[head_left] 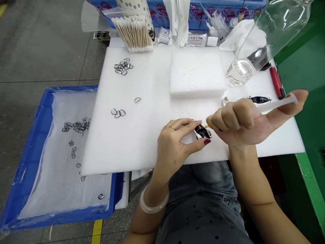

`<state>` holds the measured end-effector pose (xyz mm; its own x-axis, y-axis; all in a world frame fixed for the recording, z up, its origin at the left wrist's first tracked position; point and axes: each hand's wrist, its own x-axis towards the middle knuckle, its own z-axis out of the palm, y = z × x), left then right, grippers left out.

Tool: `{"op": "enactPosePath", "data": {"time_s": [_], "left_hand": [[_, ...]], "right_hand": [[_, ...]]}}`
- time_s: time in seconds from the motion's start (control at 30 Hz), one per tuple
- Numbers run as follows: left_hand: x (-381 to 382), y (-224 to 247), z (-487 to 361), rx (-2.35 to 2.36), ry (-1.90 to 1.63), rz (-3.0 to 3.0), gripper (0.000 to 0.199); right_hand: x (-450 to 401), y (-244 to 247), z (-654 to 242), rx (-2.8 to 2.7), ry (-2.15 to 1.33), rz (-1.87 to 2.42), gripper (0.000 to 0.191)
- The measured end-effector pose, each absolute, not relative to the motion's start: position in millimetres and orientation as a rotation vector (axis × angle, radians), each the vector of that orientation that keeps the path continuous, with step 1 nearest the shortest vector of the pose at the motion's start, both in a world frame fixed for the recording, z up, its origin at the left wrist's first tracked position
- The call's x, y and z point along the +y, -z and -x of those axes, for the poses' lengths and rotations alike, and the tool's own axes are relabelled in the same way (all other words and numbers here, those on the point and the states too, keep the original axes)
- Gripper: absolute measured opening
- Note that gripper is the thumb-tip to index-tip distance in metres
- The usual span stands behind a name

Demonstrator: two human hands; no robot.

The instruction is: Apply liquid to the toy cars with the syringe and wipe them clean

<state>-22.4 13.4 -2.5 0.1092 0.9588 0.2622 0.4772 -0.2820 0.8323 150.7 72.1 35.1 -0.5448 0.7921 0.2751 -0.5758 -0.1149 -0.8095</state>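
My left hand (175, 142) pinches a small dark-and-white glossy part (202, 132) between thumb and fingers, low over the white foam board (142, 142). What exactly the part is, I cannot tell. In my right hand (243, 123), the fingers wrap round a syringe, and the thumb rests on the end of its white plunger (275, 103). Most of the syringe barrel is hidden in the fist. Its thin orange tip (207, 126) reaches the part's upper right edge. A similar dark-and-white part (259, 99) lies beyond my right hand.
Thin black rings (123, 66) lie in groups on the board's left side. More rings (81, 126) sit in a lined blue tray (27, 159). A foam block (198, 74), a clear bottle (274, 37), cotton swabs (134, 34) and a red-handled tool (276, 81) stand or lie farther back.
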Motion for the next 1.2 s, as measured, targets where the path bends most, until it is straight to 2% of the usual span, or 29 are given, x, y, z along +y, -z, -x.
{"op": "enactPosePath", "data": {"time_s": [0.77, 1.1, 1.2], "left_hand": [[12.8, -0.1, 22.4, 1.409, -1.069, -1.877, 0.038], [13.9, 3.7, 21.9, 1.434, -1.058, -1.887, 0.033], [12.8, 5.9, 22.8, 1.397, -1.068, -1.894, 0.036]], "right_hand": [[70.5, -38.0, -159.1, -1.275, -1.770, 0.248, 0.063], [42.3, -67.7, -135.6, -1.504, -1.597, 0.523, 0.049], [68.0, -77.9, -133.2, -1.494, -1.378, 0.670, 0.046]]}}
